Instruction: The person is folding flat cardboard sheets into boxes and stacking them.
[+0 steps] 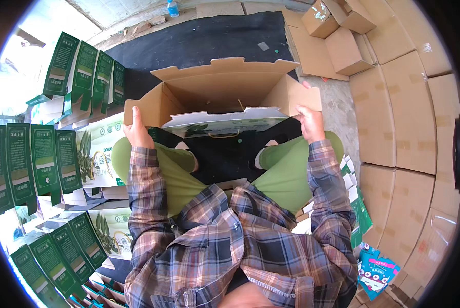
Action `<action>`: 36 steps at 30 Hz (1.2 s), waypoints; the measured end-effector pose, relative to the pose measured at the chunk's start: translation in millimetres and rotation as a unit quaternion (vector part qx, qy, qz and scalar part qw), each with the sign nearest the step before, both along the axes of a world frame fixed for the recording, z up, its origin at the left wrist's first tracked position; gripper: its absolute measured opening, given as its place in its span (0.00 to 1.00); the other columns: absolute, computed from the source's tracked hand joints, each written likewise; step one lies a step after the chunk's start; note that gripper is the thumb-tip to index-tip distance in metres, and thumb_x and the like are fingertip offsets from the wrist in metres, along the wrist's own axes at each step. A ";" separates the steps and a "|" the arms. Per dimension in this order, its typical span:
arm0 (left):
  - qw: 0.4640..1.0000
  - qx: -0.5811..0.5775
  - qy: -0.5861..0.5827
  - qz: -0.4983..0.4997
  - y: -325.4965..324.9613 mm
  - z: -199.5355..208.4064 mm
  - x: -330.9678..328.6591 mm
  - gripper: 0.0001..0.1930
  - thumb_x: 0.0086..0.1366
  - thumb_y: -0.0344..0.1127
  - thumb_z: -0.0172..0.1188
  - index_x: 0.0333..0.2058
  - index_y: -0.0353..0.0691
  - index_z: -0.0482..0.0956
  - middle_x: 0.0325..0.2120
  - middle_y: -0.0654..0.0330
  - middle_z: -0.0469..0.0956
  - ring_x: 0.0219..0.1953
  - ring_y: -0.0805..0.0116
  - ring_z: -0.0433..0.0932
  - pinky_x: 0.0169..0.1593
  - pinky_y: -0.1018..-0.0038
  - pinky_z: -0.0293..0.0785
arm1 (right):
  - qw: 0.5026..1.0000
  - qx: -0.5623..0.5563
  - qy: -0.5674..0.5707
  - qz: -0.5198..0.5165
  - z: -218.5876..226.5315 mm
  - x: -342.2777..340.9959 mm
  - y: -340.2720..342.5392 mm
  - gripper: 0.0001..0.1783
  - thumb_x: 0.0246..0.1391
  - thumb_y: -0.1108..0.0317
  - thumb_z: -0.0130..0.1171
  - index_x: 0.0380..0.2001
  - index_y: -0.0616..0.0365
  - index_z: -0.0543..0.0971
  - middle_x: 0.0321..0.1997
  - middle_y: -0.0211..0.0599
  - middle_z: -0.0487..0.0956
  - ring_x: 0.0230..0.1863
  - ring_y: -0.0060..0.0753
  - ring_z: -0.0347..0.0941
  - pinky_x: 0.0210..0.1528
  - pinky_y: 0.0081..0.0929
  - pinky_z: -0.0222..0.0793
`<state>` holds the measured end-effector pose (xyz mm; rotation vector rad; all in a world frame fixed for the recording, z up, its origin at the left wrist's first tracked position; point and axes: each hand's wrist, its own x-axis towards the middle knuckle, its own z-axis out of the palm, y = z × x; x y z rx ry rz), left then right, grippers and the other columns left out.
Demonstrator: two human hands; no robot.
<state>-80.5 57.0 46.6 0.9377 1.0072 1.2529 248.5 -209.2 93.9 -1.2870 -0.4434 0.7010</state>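
In front of my knees is an open cardboard gift box, brown inside, with its flaps standing up and its printed pale green side facing me. A thin yellowish handle shows on that side. My left hand grips the box's left end flap, thumb on top. At the other end my right hand pinches the right end flap between thumb and fingers. The inside looks bare brown card, though its floor is partly hidden by the near wall.
Rows of tall green boxes stand at my left, beside printed pale cartons. Stacked brown cartons wall off the right. Small open cartons lie at the far right. Blue packets sit low right; a water bottle stands far back.
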 end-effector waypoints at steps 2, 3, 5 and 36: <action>0.996 0.063 0.051 0.035 4.8 1.1 -2.1 0.17 0.62 0.33 0.57 0.50 0.38 0.68 0.44 0.57 0.72 0.41 0.69 0.74 0.43 0.74 0.72 | 0.999 -0.037 0.014 0.011 -4.9 -0.7 0.5 0.39 0.47 0.81 0.45 0.65 0.49 0.54 0.59 0.36 0.66 0.54 0.29 0.69 0.49 0.32 0.73; 0.984 0.126 0.102 0.068 6.3 2.0 -3.2 0.22 0.61 0.31 0.57 0.54 0.40 0.65 0.49 0.54 0.68 0.45 0.66 0.72 0.46 0.70 0.72 | 0.999 -0.035 0.014 0.012 -6.1 -1.1 0.6 0.39 0.47 0.81 0.45 0.65 0.49 0.54 0.59 0.36 0.66 0.54 0.29 0.69 0.49 0.32 0.73; 0.914 0.243 0.308 0.104 0.7 24.8 5.9 0.28 0.58 0.29 0.58 0.58 0.44 0.60 0.53 0.53 0.63 0.51 0.62 0.68 0.52 0.66 0.67 | 0.998 -0.042 0.029 0.023 -8.4 -0.9 -5.5 0.39 0.47 0.81 0.45 0.65 0.49 0.53 0.60 0.36 0.66 0.54 0.30 0.69 0.50 0.32 0.72; 0.653 0.547 0.458 -0.255 -23.3 40.6 23.3 0.07 0.50 0.29 0.63 0.30 0.40 0.79 0.30 0.61 0.74 0.38 0.60 0.73 0.50 0.61 0.68 | 0.896 -0.202 -0.352 0.178 -11.9 -10.1 5.9 0.24 0.56 0.56 0.55 0.49 0.64 0.75 0.62 0.42 0.65 0.61 0.39 0.63 0.60 0.31 0.58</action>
